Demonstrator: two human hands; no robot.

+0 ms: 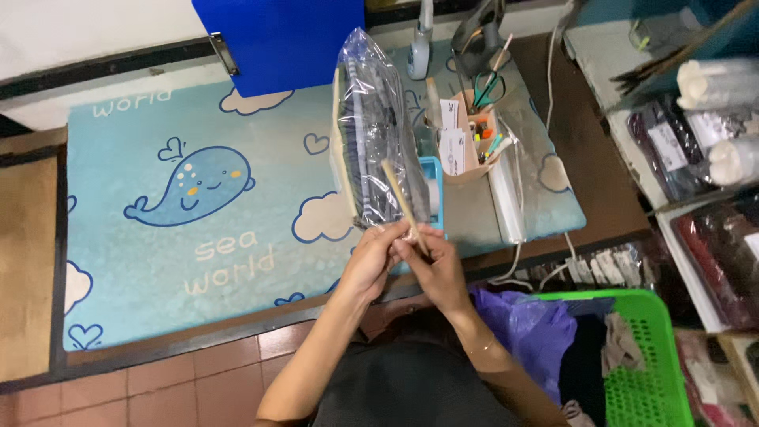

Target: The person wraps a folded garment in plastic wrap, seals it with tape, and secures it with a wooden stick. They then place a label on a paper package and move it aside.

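Two hands meet at the bottom edge of a clear plastic bag (pixel 373 130), which stands upright above them with a folded dark-and-grey garment and a pale card inside. Our left hand (pixel 371 257) pinches the bag's lower edge, fingers pressed together on the film; our right hand (pixel 433 265) is closed on the same edge and also grips a thin light strip (pixel 403 202) that slants up across the front of the bag. We judge the step in hand to be closing the bag's open end, with the strip looking like a backing peeled off an adhesive flap, though the film is too glossy for us to be sure. The next move seems to call for keeping the edge taut between both hands and folding it flat without wrinkling the film. Beyond the hands lies a light blue mat (pixel 182 237) printed with a whale and clouds, covering the counter (pixel 589 170). Just past the right hand stands a cardboard holder (pixel 466 138) with scissors and pens, beside a small blue tray (pixel 432 186). Close to the right wrist sits a green basket (pixel 644 372) holding clothes and a purple bag (pixel 526 328). Farther out on the right hand's side, shelves carry more wrapped goods (pixel 711 119).
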